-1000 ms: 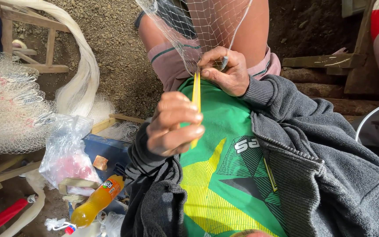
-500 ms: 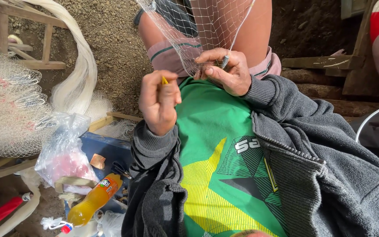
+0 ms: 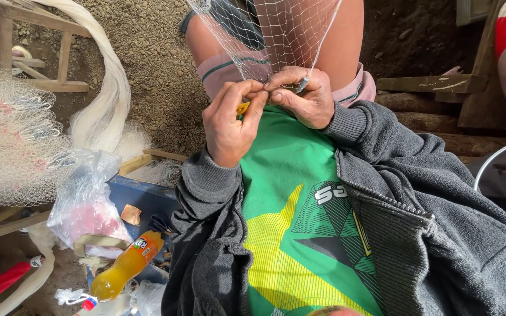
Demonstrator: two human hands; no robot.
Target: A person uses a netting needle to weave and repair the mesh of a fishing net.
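so, quick rundown of where you're at:

what changed: your left hand (image 3: 229, 126) has come up and in since half a second ago, when it sat lower and apart from the other hand. now its fingertips meet your right hand (image 3: 303, 96) right at the net's edge.

needle: the yellow netting needle (image 3: 242, 107) is nearly swallowed by your left fist, only a small yellow bit pokes out between thumb and fingers. a second ago a long strip of it was showing, pointing down over the green shirt (image 3: 288, 193).

left hand: curled, pinching the needle.

right hand: closed tight, pinching a mesh of the fishing net (image 3: 276, 35) together with a small grey thing, can't tell what it is.

net: hangs taut from above down into your right pinch, over your knees.

what it means: looks to me like you're feeding the needle through a mesh, mid knot, so the work is right at the pinch point.

vs earlier: orange drink bottle (image 3: 125, 266), plastic bag (image 3: 86, 199) and the bundled net pile (image 3: 13, 134) on your left sit about the same.
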